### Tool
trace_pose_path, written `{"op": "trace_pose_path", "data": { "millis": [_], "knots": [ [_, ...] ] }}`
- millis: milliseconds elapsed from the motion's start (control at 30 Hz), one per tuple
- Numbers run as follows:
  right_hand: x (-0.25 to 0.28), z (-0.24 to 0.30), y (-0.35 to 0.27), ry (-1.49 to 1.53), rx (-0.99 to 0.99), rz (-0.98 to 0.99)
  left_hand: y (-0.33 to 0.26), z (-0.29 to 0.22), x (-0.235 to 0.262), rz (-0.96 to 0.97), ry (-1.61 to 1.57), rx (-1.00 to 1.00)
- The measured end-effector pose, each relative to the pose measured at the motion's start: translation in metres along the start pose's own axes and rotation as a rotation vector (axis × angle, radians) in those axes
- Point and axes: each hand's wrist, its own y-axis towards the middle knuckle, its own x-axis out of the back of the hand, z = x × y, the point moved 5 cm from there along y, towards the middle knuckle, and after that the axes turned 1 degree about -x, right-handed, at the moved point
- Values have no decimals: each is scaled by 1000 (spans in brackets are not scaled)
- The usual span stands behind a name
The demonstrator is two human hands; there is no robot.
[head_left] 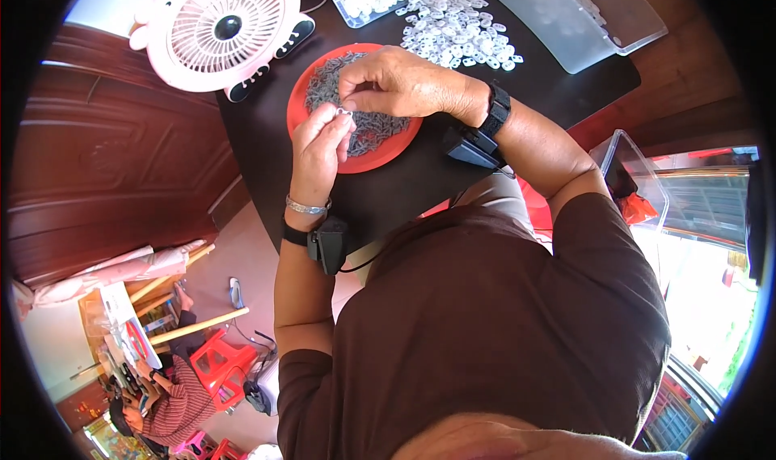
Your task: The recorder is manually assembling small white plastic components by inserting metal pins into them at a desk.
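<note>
Both hands met over the red plate point(301, 96), and it was close work! The left hand point(317, 149) came up from below with its fingertips point(330, 117) pinched on a small white ring-shaped piece point(343, 113), held just above the plate's near side. The right hand point(400, 82) arched in from the other side, its thumb and forefinger closed right against that same piece, so the two hands touched at the fingertips. Under the right palm lay a heap of small grey metal parts point(368, 128), filling the plate. Just beyond the right knuckles, a loose scatter of white plastic rings point(461, 31) spread over the black table point(404, 185), with clear plastic trays point(558, 15) farther out past them. Off beyond the left hand stood a pink desk fan point(222, 25). Each wrist wore a black strapped device point(326, 243), and the left one also wore a silver bracelet point(305, 208).
</note>
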Motion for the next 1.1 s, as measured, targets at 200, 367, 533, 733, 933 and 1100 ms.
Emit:
{"op": "trace_pose_path", "data": {
  "millis": [200, 367, 533, 733, 933, 1100],
  "knots": [
    [-1, -1, -1, -45, 8, 11, 0, 2, -5, -29, -80, 2],
    [-2, 1, 0, -54, 21, 22, -1, 2, -4, -51, -100, -20],
    [-1, -2, 0, -31, -2, 45, 1, 1, -4, -64, -87, -26],
    [20, -3, 0, -137, 12, -179, 1, 0, 3, -101, -165, -78],
    [85, 11, -6, -379, -192, -474, 0, -3, 12, -122, -176, -135],
    [140, -25, -41, -780, -313, -392, -2, -8, 11, -108, -116, -196]
  ]
}}
